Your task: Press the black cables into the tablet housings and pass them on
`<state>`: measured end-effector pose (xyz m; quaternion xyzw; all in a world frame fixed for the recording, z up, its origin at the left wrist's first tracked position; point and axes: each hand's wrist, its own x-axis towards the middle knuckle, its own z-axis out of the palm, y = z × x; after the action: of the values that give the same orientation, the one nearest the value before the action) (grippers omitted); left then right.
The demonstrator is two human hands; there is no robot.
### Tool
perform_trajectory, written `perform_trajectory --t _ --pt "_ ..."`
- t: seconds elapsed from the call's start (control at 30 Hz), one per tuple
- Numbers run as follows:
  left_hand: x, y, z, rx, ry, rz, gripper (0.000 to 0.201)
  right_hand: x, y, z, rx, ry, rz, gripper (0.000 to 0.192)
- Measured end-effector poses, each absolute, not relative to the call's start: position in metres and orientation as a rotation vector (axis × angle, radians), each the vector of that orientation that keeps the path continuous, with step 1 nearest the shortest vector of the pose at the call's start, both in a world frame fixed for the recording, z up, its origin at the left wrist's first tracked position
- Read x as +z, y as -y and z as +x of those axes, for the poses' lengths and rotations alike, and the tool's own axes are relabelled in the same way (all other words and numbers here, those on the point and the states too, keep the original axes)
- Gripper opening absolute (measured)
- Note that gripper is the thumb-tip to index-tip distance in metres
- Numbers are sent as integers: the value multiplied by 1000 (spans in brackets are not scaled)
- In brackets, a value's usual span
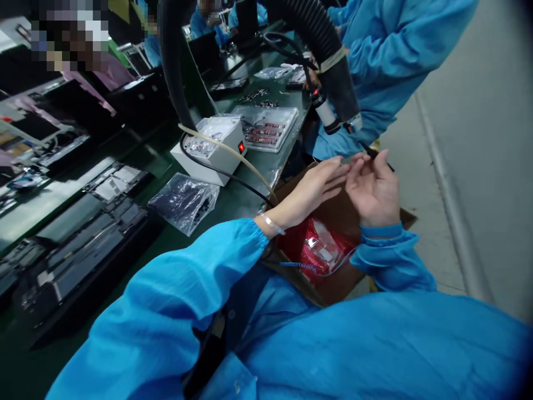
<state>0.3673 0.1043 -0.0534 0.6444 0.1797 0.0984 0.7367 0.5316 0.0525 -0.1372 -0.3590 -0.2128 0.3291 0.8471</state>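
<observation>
Whatever your left hand (310, 191) and right hand (375, 189) pinch between their fingertips is too small to tell. Your sleeves hide much of the cardboard box (333, 289) at lower centre, and the red packets (320, 247) inside it are blurred. At the upper left of the frame a pixelated patch covers a person. The black hose (320, 44) runs off the top edge.

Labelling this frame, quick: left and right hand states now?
Left hand: open, fingers extended, fingertips meeting the right hand.
Right hand: pinching a thin dark tool; what kind cannot be told.
</observation>
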Motion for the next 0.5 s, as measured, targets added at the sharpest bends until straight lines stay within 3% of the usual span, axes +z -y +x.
perform_trajectory --t 0.13,0.3,0.4,0.43,0.5 --pt "-34 -103 286 321 -438 1413 43 -132 -57 526 922 336 -325 19" --pt "10 -151 156 731 -672 2052 44 -117 -60 458 1319 103 187 21" --pt "33 -215 65 1028 -1458 2257 37 -118 -77 388 1205 361 -306 22" --pt "39 -234 33 982 -1818 2213 37 -118 -83 363 1136 540 -479 28" --pt "45 -260 -21 902 -2113 2084 32 -118 -90 319 1092 747 -585 35"
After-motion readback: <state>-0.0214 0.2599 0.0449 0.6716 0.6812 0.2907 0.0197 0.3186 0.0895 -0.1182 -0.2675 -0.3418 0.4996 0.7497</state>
